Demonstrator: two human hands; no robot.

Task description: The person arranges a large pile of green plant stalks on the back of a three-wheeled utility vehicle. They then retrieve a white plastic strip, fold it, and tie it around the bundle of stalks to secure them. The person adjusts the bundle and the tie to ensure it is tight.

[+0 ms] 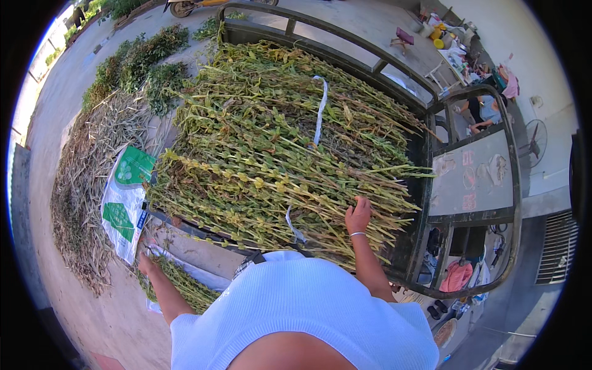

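My left hand (147, 264) is at the lower edge of a white and green plastic sack (124, 199), which it appears to grip; the fingertips are hard to see. The sack bears writing and reaches up to the leafy ends of the stalks. On a thick layer of cut plant stalks with green pods (259, 180) rests my right hand (359, 216), thumb apart; whether its fingers close around any stalks is hidden. A white strip (294, 226) lies to its left, and a longer white strip (320, 111) crosses the stalks farther back.
The stalks fill a metal-railed cart bed (402, 240), its frame (514, 185) rising at right. Dry stalks (88, 194) and leafy plants (138, 64) cover ground at left. Another bundle (185, 282) lies below my left arm. A person (488, 111) sits beyond the frame, near a fan (536, 143).
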